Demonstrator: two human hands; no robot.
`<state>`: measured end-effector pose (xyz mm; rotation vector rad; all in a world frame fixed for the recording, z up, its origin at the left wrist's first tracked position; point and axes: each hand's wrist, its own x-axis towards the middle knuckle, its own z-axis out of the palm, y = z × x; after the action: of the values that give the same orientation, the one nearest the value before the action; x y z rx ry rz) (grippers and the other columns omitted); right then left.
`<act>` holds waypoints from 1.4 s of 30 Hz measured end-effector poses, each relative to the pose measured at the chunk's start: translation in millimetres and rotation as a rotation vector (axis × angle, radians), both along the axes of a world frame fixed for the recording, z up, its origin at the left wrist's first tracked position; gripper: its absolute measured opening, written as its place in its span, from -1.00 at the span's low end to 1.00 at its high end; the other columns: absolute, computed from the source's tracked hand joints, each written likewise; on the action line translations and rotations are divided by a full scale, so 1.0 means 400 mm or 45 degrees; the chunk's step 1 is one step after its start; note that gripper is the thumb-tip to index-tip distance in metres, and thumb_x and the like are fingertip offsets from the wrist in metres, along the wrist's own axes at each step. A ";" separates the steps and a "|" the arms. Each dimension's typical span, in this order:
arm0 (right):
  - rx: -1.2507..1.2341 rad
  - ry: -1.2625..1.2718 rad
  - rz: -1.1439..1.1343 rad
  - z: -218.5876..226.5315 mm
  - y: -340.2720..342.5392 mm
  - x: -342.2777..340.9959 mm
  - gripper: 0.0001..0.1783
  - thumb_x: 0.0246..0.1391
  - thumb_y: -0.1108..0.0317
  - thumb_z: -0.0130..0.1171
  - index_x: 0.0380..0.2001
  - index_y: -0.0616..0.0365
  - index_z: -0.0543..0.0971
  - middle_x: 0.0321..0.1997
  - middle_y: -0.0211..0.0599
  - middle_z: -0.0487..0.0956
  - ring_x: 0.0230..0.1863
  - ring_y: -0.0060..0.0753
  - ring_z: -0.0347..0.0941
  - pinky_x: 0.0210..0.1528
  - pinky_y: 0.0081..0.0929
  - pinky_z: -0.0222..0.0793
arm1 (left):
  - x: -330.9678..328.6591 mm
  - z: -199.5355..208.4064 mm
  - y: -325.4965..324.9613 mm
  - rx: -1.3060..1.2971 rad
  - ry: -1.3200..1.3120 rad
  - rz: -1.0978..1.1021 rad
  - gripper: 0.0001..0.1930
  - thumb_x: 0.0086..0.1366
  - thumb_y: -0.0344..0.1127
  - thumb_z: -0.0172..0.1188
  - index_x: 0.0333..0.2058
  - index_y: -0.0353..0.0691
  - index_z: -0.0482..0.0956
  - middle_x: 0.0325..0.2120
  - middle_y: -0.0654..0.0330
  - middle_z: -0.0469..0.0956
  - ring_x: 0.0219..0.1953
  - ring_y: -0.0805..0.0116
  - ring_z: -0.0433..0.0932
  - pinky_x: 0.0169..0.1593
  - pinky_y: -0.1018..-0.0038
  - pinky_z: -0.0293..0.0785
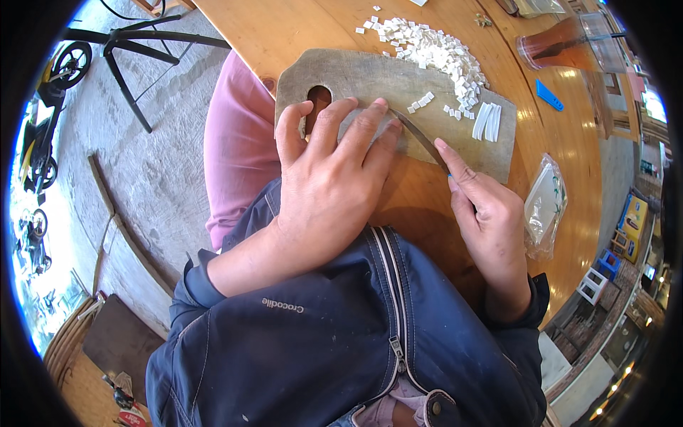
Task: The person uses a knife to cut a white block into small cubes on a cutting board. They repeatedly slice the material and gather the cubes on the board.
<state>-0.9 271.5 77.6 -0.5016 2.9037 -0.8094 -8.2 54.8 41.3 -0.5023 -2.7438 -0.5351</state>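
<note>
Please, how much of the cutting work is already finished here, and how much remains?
Done: a big pile of small white pieces lies on the cutting board and the table. In hand: the left hand presses on the board while the right hand holds the knife beside its fingers. Left: a few uncut white strips on the board.

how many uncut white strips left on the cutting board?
3, as far as the view shows. The white strips lie side by side at the far right end of the cutting board, just right of the pile of small white pieces. The fingers could hide more.
</note>
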 end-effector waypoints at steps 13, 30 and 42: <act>-0.003 -0.054 -0.060 0.011 -0.001 -0.003 -0.29 0.09 0.72 0.18 0.30 -0.09 0.55 -0.53 -0.15 0.39 -0.54 -0.34 0.36 -0.33 -0.42 0.43 | 0.001 -0.003 -0.004 0.055 0.014 -0.010 -0.59 0.12 -0.38 0.34 0.00 -0.03 0.70 0.11 0.22 0.55 0.14 0.20 0.50 0.26 0.11 0.24; 0.010 -0.006 0.018 0.012 -0.002 0.028 -0.29 0.03 0.65 0.21 0.28 -0.11 0.56 -0.58 -0.22 0.42 -0.57 -0.24 0.45 -0.41 -0.27 0.44 | 0.023 0.006 0.006 0.116 0.021 0.010 -0.62 0.09 -0.37 0.34 -0.05 0.00 0.75 0.14 0.10 0.51 0.13 0.04 0.46 0.21 0.14 0.30; -0.170 -0.221 -0.036 0.016 0.003 -0.014 -0.42 0.17 0.61 0.19 0.26 -0.03 0.57 -0.54 -0.14 0.47 -0.57 -0.46 0.39 -0.40 -0.47 0.39 | -0.023 -0.032 -0.086 0.343 0.267 0.002 -0.56 0.03 -0.51 0.35 -0.05 -0.06 0.74 0.13 0.04 0.55 0.06 0.05 0.53 0.13 0.21 0.40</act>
<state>-6.6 272.6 83.8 -0.3810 2.7170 -1.0026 -17.5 20.5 28.6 -0.4602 -2.4257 -0.7901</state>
